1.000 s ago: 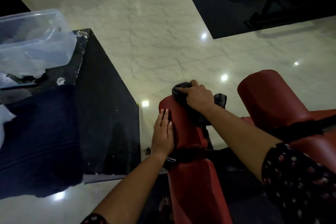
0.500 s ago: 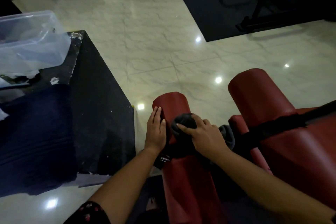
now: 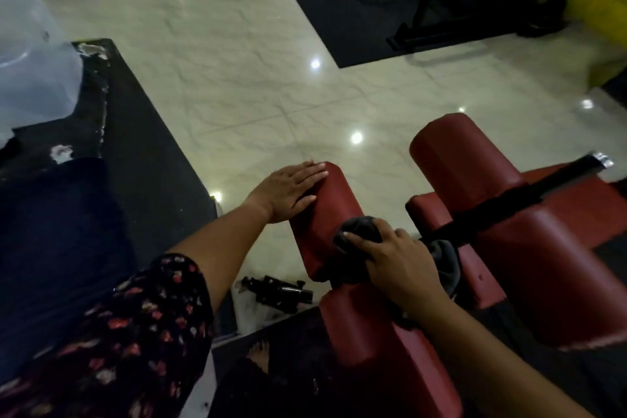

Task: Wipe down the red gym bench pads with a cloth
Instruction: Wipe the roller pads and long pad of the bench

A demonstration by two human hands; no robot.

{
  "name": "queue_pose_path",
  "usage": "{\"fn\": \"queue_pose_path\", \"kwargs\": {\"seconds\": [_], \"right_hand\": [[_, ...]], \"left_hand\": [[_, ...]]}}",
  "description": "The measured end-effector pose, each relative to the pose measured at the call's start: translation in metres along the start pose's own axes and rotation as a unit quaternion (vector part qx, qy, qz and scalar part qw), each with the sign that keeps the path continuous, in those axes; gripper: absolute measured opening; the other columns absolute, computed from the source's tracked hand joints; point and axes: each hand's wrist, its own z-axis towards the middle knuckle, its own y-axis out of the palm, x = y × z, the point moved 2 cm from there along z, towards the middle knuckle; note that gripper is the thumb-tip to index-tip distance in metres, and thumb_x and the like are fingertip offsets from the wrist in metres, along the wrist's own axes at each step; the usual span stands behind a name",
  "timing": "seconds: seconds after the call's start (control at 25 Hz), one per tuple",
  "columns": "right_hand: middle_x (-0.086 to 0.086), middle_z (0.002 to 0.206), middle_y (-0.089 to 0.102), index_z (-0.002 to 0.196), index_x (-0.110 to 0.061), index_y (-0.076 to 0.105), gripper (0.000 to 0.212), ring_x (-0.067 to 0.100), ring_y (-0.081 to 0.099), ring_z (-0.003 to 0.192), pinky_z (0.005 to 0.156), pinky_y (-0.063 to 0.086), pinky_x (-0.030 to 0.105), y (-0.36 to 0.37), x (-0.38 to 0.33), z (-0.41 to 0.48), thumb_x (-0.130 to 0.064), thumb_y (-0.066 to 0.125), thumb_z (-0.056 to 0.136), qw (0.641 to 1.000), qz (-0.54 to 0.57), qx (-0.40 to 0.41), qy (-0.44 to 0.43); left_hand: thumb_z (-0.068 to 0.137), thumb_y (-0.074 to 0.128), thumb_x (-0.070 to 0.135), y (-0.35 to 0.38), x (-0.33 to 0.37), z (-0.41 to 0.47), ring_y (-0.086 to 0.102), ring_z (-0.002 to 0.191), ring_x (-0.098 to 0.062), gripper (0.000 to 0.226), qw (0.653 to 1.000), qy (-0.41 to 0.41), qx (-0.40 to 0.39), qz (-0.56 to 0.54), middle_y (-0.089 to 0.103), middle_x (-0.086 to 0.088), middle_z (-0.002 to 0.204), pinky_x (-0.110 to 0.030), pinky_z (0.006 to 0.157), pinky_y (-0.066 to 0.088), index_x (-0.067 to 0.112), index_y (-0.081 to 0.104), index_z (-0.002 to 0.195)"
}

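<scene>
Red bench pads (image 3: 543,282) are filling the lower right of my view. The left roller pad (image 3: 319,224) is lying under both my hands. The right roller pad (image 3: 468,173) is standing apart beside it, touched by neither hand, with a black strap (image 3: 509,210) crossing it. To my left a black mat (image 3: 152,163) is carrying a clear plastic tub (image 3: 30,78) at its far corner.

My left hand (image 3: 291,190) is lying flat, fingers straight and gripping nothing, on the far end of the left roller pad and steadying it. A second ago it was resting along that pad's left side. My right hand (image 3: 400,265) is curling its fingers round the dark cloth (image 3: 359,232) and pressing it against the near end of the same pad, close to where the long pad (image 3: 390,349) begins. A second ago the cloth was sitting at the far tip, so the stroke has been running the pad's length towards me.

I am judging the top of this roller covered, with its sides, the right roller pad and the long pad still waiting. The cloth is bunching into a ball, a loose tail hanging between the two rollers.
</scene>
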Motion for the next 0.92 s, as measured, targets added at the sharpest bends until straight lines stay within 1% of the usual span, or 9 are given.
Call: {"fn": "queue_pose_path", "kwargs": {"seconds": [0.12, 0.28, 0.36, 0.44, 0.56, 0.64, 0.76, 0.8, 0.92], "right_hand": [[0.0, 0.15, 0.03, 0.144, -0.053, 0.026, 0.05, 0.028, 0.047, 0.116, 0.083, 0.043, 0.039, -0.012, -0.023, 0.025, -0.039, 0.034, 0.097, 0.999, -0.017, 0.009, 0.039], [0.005, 0.145, 0.039, 0.143, -0.049, 0.034, 0.05, 0.032, 0.052, 0.11, 0.08, 0.044, 0.041, -0.011, -0.039, 0.025, -0.039, 0.044, 0.094, 0.994, -0.055, 0.035, 0.083], [0.01, 0.133, 0.052, 0.136, -0.044, 0.049, 0.054, 0.033, 0.058, 0.091, 0.067, 0.046, 0.039, -0.006, -0.047, 0.003, -0.038, 0.064, 0.084, 0.99, -0.073, 0.039, 0.111], [0.014, 0.121, 0.059, 0.128, -0.034, 0.062, 0.065, 0.032, 0.056, 0.074, 0.056, 0.041, 0.037, 0.001, -0.055, -0.015, -0.043, 0.082, 0.066, 0.987, -0.083, 0.055, 0.123], [0.014, 0.116, 0.06, 0.124, -0.029, 0.065, 0.082, 0.032, 0.054, 0.068, 0.054, 0.041, 0.036, 0.006, -0.072, -0.015, -0.047, 0.09, 0.048, 0.989, -0.094, 0.038, 0.103], [0.015, 0.117, 0.06, 0.126, -0.027, 0.063, 0.086, 0.033, 0.055, 0.07, 0.055, 0.042, 0.037, 0.002, -0.085, 0.001, -0.045, 0.088, 0.046, 0.988, -0.11, 0.035, 0.103], [0.017, 0.113, 0.061, 0.123, -0.024, 0.064, 0.05, 0.033, 0.054, 0.064, 0.052, 0.045, 0.036, -0.004, -0.104, 0.036, -0.034, 0.068, 0.074, 0.982, -0.138, 0.061, 0.112], [0.017, 0.111, 0.062, 0.12, -0.022, 0.066, 0.039, 0.033, 0.053, 0.062, 0.051, 0.045, 0.035, 0.0, -0.11, 0.047, -0.029, 0.054, 0.083, 0.98, -0.152, 0.071, 0.109], [0.017, 0.107, 0.066, 0.105, -0.015, 0.073, 0.046, 0.03, 0.054, 0.058, 0.051, 0.044, 0.034, 0.004, -0.131, 0.073, -0.016, 0.031, 0.088, 0.976, -0.175, 0.067, 0.115]], "left_hand": [[0.098, 0.014, 0.05, -0.013, -0.009, 0.023, 0.017, 0.148, -0.017, 0.064, 0.994, 0.097, -0.046, 0.033, 0.025, 0.0, 0.16, -0.034, 0.119, 0.017, 0.02, 0.026, 0.153], [0.104, 0.026, 0.046, -0.02, -0.01, 0.056, 0.011, 0.15, -0.014, 0.056, 0.98, 0.142, -0.133, 0.037, 0.024, 0.002, 0.16, -0.035, 0.119, 0.021, 0.021, 0.024, 0.154], [0.098, 0.019, 0.049, -0.024, -0.013, 0.064, 0.013, 0.15, -0.015, 0.064, 0.969, 0.183, -0.161, 0.048, 0.023, 0.0, 0.161, -0.038, 0.118, 0.023, 0.02, 0.023, 0.154], [0.085, 0.005, 0.051, -0.031, -0.02, 0.067, 0.01, 0.15, -0.015, 0.077, 0.946, 0.254, -0.169, 0.113, 0.015, 0.0, 0.162, -0.035, 0.119, 0.016, 0.022, 0.013, 0.156], [0.082, -0.002, 0.052, -0.034, -0.034, 0.071, 0.008, 0.15, -0.014, 0.078, 0.925, 0.309, -0.168, 0.145, 0.011, 0.005, 0.163, -0.034, 0.119, 0.008, 0.029, 0.007, 0.156], [0.09, -0.001, 0.054, -0.031, -0.036, 0.076, 0.015, 0.149, -0.014, 0.07, 0.939, 0.293, -0.159, 0.085, 0.022, 0.009, 0.16, -0.034, 0.118, 0.013, 0.033, 0.021, 0.153], [0.104, 0.03, 0.037, -0.02, -0.03, 0.089, 0.033, 0.142, -0.018, 0.04, 0.962, 0.17, -0.174, -0.12, 0.047, 0.005, 0.147, -0.028, 0.108, 0.026, 0.028, 0.053, 0.136], [0.103, 0.038, 0.03, -0.014, -0.027, 0.092, 0.038, 0.138, -0.018, 0.034, 0.95, 0.124, -0.198, -0.208, 0.05, 0.002, 0.143, -0.025, 0.105, 0.027, 0.024, 0.058, 0.131], [0.088, 0.041, 0.036, -0.001, -0.025, 0.095, 0.042, 0.132, -0.016, 0.037, 0.898, 0.066, -0.238, -0.364, 0.054, -0.001, 0.138, -0.03, 0.113, 0.026, 0.028, 0.065, 0.114]]}}
